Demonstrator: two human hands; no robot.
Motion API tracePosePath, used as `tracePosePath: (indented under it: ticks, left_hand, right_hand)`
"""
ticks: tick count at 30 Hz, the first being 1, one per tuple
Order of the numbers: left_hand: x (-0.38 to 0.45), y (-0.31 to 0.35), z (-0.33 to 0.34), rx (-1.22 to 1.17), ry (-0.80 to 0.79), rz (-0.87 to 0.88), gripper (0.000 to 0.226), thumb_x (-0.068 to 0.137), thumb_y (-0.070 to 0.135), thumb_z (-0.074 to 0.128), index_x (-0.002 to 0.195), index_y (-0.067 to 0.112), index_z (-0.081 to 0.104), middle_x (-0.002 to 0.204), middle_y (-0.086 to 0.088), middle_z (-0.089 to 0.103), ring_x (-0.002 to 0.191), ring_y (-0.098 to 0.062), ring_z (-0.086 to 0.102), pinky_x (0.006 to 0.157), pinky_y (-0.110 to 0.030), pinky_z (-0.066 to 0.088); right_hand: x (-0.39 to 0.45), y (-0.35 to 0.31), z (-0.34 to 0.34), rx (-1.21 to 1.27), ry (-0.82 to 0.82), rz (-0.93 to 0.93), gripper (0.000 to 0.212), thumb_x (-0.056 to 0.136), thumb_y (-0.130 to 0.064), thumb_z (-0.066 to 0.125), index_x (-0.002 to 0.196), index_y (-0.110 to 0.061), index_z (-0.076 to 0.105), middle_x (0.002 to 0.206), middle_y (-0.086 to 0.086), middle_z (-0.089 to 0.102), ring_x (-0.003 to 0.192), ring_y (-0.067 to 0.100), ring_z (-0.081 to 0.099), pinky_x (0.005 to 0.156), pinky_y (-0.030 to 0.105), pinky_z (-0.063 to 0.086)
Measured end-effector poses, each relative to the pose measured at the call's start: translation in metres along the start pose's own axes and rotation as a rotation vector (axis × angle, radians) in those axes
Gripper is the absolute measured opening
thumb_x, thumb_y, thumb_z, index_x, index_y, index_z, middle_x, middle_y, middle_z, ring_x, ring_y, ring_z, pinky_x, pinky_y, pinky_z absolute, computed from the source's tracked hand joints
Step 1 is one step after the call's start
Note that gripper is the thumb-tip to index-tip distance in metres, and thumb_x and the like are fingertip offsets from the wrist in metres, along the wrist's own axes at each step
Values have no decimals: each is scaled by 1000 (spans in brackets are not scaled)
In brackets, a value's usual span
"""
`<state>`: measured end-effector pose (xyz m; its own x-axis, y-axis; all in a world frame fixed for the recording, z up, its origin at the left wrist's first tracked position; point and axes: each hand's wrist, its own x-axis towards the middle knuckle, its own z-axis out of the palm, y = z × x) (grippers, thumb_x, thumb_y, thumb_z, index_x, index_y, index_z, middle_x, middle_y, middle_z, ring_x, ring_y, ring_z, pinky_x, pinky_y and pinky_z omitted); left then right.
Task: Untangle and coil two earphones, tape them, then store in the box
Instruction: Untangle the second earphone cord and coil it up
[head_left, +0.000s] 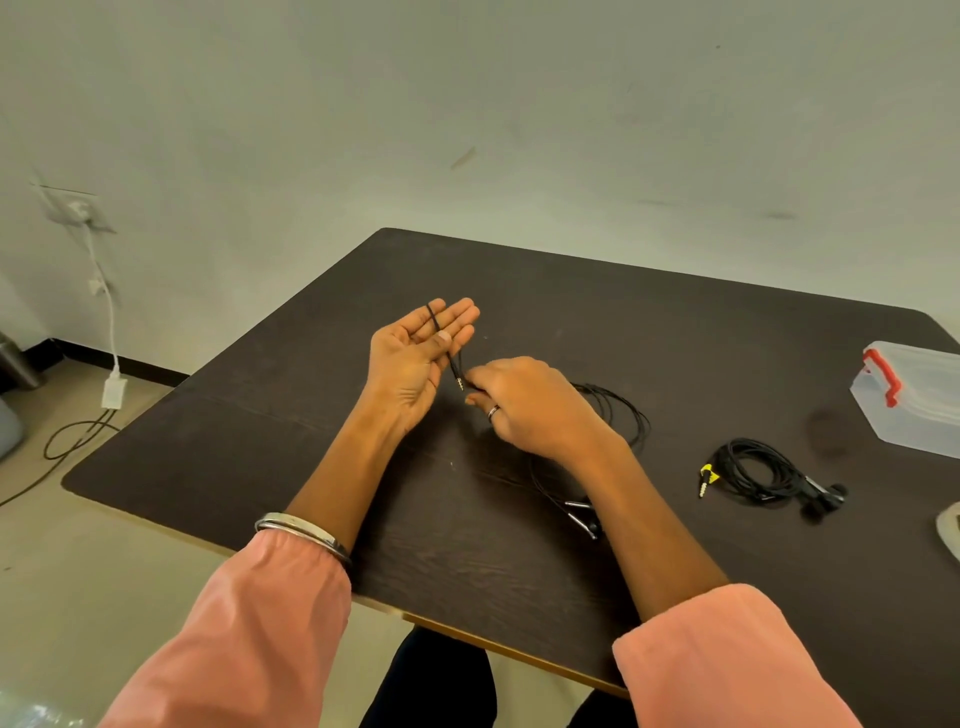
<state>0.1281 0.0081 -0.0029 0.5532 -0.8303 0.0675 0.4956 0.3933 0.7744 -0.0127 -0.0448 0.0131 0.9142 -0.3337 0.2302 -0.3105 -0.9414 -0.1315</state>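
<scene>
Right hand (524, 400) pinches black earphone cable (457, 370) draped over flat left hand (415, 353).

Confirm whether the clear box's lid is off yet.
No, the clear box at the table's far right has its lid on, with the red latch at its side.

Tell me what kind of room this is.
Probably a plain indoor workroom or office: a dark wooden table against a bare scuffed wall, with a wall socket and hanging charger cable.
</scene>
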Motion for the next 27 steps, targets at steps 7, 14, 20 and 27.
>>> tracePosePath:
  ticks: [7,14,20,27]
  left_hand:
    - [-1,-13,3,436,-116,9,51,96,-13,38,145,-5,25,113,-15,65,103,-21,67,89,-29,55]
    - [-9,-20,10,753,-341,-26,55,96,-12,41,147,-1,25,110,-6,66,97,-12,67,92,-26,53]
    - [-19,-13,15,740,-607,-87,44,94,-17,37,133,1,47,114,-18,66,107,-24,66,90,-29,54]
    - [-23,-8,15,566,-755,-202,46,92,-11,45,132,12,47,109,-13,71,104,-27,68,83,-27,54]
  right_hand:
    - [-8,20,-8,208,162,86,12,88,-24,64,91,-14,71,64,-10,57,56,8,50,61,28,44]
    - [-14,36,-19,366,327,210,22,83,-37,71,76,-16,70,56,-6,60,49,10,49,51,29,40]
    - [-14,42,-22,514,445,298,17,80,-22,77,68,-11,71,50,-1,57,43,7,43,45,17,32]
    - [-14,48,-20,534,533,341,18,76,-4,74,63,-13,66,48,-8,51,43,4,44,45,11,30]
